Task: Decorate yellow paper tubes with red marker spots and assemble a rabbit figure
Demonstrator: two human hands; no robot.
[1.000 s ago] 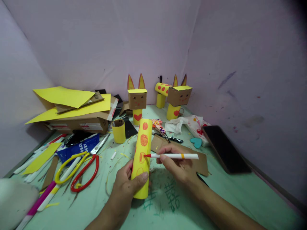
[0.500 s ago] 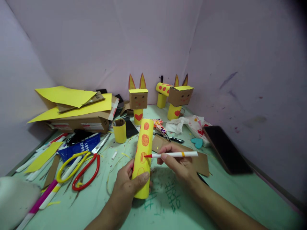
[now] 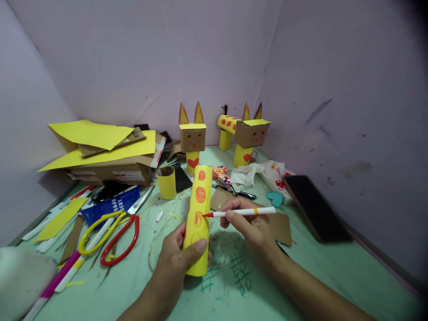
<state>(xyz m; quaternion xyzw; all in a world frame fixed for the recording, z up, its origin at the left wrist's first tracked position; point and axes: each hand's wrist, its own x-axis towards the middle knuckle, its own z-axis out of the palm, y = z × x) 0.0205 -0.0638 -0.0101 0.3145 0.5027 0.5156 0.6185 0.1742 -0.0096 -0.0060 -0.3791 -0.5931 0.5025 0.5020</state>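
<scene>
My left hand (image 3: 180,258) is wrapped round the lower part of a yellow paper tube (image 3: 200,203), thumb across its front. Red ovals run down the tube; the lowest one is only an outline. Between the thumb and fingers of my right hand (image 3: 249,227) is a white felt-tip pen (image 3: 242,212) with a red tip. That tip touches the third oval, which is partly coloured in. Behind the tube stand two cardboard animal figures: one box-headed figure (image 3: 193,139) facing me, and a second figure (image 3: 252,134) with a spotted tube body to the right.
Red-and-yellow-handled scissors (image 3: 132,232) lie at the left near several pens and a blue packet (image 3: 113,207). A short yellow tube (image 3: 166,183) stands behind my left hand. Yellow sheets (image 3: 96,133) lie on a cardboard box. A phone (image 3: 317,209) is at the right.
The yellow tube has shifted very slightly left. The third oval has more red in it, and the pen has tilted a little, its back end higher.
</scene>
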